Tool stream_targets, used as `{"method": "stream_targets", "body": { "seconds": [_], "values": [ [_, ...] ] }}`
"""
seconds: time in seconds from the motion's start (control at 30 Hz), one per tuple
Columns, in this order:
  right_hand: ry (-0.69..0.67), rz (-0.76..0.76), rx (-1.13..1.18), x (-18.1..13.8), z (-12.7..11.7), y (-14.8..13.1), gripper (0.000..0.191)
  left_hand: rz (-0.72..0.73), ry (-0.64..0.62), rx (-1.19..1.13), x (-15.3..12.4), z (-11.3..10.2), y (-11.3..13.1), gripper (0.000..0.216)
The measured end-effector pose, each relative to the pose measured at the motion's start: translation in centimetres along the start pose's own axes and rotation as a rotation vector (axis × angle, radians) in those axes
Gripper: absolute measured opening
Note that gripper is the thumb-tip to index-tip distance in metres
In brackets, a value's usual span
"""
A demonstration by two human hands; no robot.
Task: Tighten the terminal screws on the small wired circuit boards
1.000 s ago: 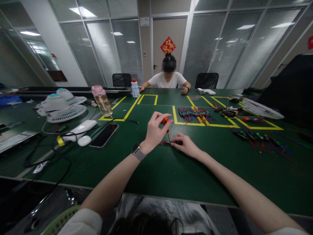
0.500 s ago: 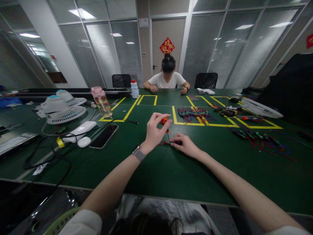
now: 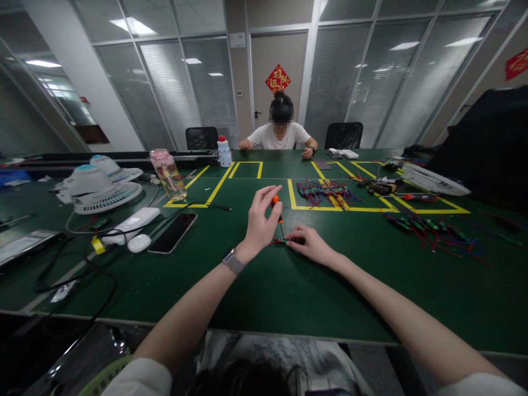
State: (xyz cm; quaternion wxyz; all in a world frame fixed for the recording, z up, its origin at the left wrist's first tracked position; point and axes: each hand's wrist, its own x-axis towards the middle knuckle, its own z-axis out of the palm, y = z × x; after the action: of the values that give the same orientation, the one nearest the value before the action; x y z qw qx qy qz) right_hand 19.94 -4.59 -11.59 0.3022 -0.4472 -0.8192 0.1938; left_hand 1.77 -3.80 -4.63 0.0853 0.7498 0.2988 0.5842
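My left hand (image 3: 262, 217), with a watch on the wrist, is closed on the orange-and-black handle of a screwdriver (image 3: 275, 201). The screwdriver stands nearly upright, its thin shaft pointing down to a small green circuit board (image 3: 282, 241) with red wires on the table. From the right, my right hand (image 3: 310, 243) pinches the edge of that board and keeps it against the tabletop. Its fingertips partly cover the board. The exact spot where the screwdriver tip meets the board is too small to make out.
Wired circuit boards (image 3: 325, 193) lie inside yellow tape beyond my hands, more (image 3: 429, 228) to the right. A phone (image 3: 173, 233), a white earbud case (image 3: 139, 243), a pink-lided bottle (image 3: 168, 175) and fans (image 3: 108, 192) are left. A person (image 3: 280, 132) sits opposite.
The whole view has shifted slightly. My left hand's fingers have turned a little around the screwdriver handle. The right hand keeps its place on the board.
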Motion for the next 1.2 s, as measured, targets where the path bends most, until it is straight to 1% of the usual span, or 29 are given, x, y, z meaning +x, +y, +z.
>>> {"method": "stream_targets", "body": {
  "seconds": [0.07, 0.17, 0.3, 0.4, 0.5, 0.6, 0.67, 0.73, 0.83, 0.9, 1.0, 1.1, 1.2],
  "values": [
    [0.000, -0.002, 0.005, 0.0, 0.0, 0.0, 0.017, -0.005, -0.032, -0.051, 0.0, 0.1, -0.2, 0.035],
    [0.004, -0.009, 0.006, 0.0, 0.0, 0.1, 0.017, -0.042, -0.014, -0.089, 0.0, 0.2, -0.4, 0.033],
    [0.008, -0.012, 0.000, 0.0, 0.1, 0.2, 0.017, -0.043, 0.066, -0.005, 0.0, 0.2, -0.1, 0.019],
    [0.010, -0.005, 0.000, 0.0, 0.1, 0.1, 0.017, -0.034, 0.086, 0.063, 0.0, -0.1, 0.1, 0.011],
    [0.005, -0.002, -0.003, 0.0, 0.1, 0.1, 0.018, -0.050, 0.053, 0.059, 0.0, -0.2, 0.1, 0.019],
    [0.003, -0.002, 0.005, 0.0, 0.1, 0.1, 0.018, -0.040, -0.001, -0.020, 0.0, -0.1, 0.1, 0.030],
    [0.004, -0.001, 0.009, 0.0, 0.0, 0.2, 0.018, -0.034, -0.016, -0.060, 0.0, -0.1, 0.2, 0.031],
    [0.004, 0.002, 0.004, 0.0, 0.0, 0.2, 0.018, -0.041, 0.002, -0.048, 0.1, 0.0, 0.4, 0.027],
    [0.003, 0.001, -0.008, 0.0, 0.1, 0.2, 0.018, -0.041, 0.060, 0.016, 0.0, 0.0, 0.6, 0.014],
    [0.005, -0.002, -0.009, 0.0, 0.1, 0.2, 0.018, -0.047, 0.068, 0.037, 0.0, 0.0, 0.6, 0.011],
    [0.007, 0.000, -0.009, 0.0, 0.1, 0.1, 0.018, -0.061, 0.020, 0.015, 0.0, -0.1, 0.3, 0.021],
    [0.002, 0.002, -0.006, 0.0, 0.0, 0.0, 0.018, -0.057, -0.027, -0.059, 0.0, -0.1, 0.0, 0.032],
    [-0.003, 0.003, 0.001, 0.0, -0.1, -0.1, 0.018, -0.055, -0.026, -0.110, 0.0, 0.1, 0.0, 0.031]
  ]
}}
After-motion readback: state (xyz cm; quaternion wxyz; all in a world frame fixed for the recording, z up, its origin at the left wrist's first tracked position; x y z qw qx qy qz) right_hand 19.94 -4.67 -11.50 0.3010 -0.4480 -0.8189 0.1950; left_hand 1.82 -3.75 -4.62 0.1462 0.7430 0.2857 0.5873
